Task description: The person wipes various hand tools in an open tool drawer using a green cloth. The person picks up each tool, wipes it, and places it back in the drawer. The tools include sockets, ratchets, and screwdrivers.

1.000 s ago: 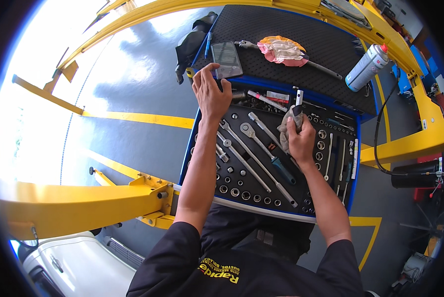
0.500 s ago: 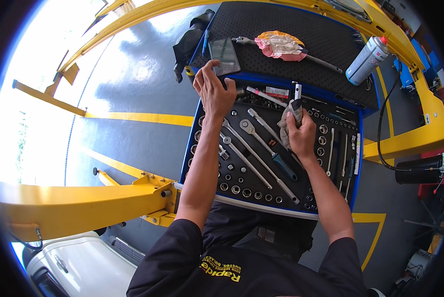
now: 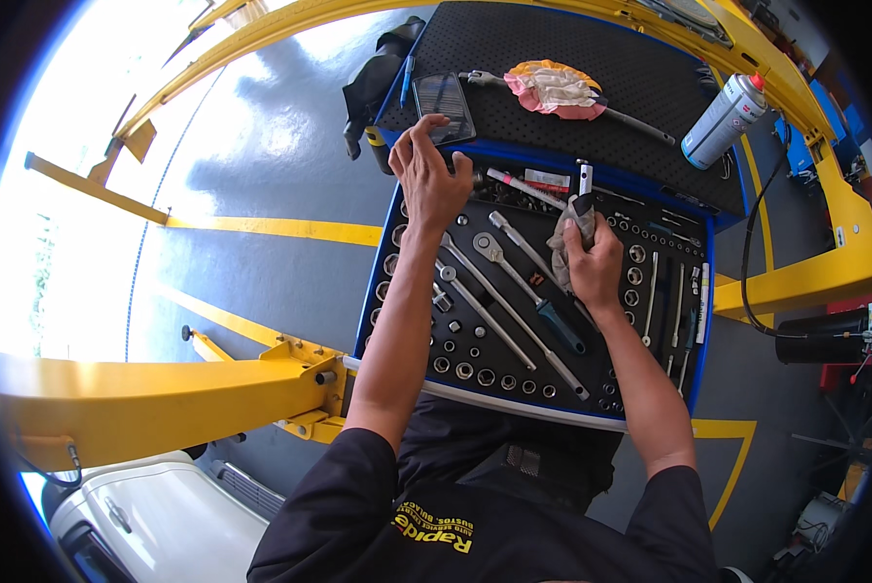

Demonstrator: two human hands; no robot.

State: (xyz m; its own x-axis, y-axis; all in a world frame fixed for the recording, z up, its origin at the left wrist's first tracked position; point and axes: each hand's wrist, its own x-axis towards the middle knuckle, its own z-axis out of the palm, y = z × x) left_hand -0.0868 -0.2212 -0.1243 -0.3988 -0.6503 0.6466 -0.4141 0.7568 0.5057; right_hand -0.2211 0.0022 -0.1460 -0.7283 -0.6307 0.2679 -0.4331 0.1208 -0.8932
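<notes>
My left hand (image 3: pixel 433 185) is raised over the drawer's far left part, fingers apart and holding nothing. Its index fingertip overlaps the lower left of a dark flat touchscreen device (image 3: pixel 445 105) on the chest top; whether it touches the screen I cannot tell. In my right hand (image 3: pixel 596 260), closed over the drawer's right half, is a tool with a chrome end (image 3: pixel 586 177) and dark handle, together with a grey rag (image 3: pixel 558 255). The rest of that tool is hidden. Below, a ratchet (image 3: pixel 530 291) with a blue-grey handle lies in the black foam tray (image 3: pixel 418 342).
Long chrome bars (image 3: pixel 494 313) and several sockets (image 3: pixel 486 377) fill the tray. On the black chest top (image 3: pixel 543 34) lie a bundled pink-and-white cloth (image 3: pixel 556 89) over a long-handled tool, and a spray can (image 3: pixel 724 120). A yellow lift arm (image 3: pixel 164 403) spans the left side.
My left hand has shifted slightly down and right, its index finger a little lower on the device. The device's screen looks different. My right hand keeps its grip nearly unmoved.
</notes>
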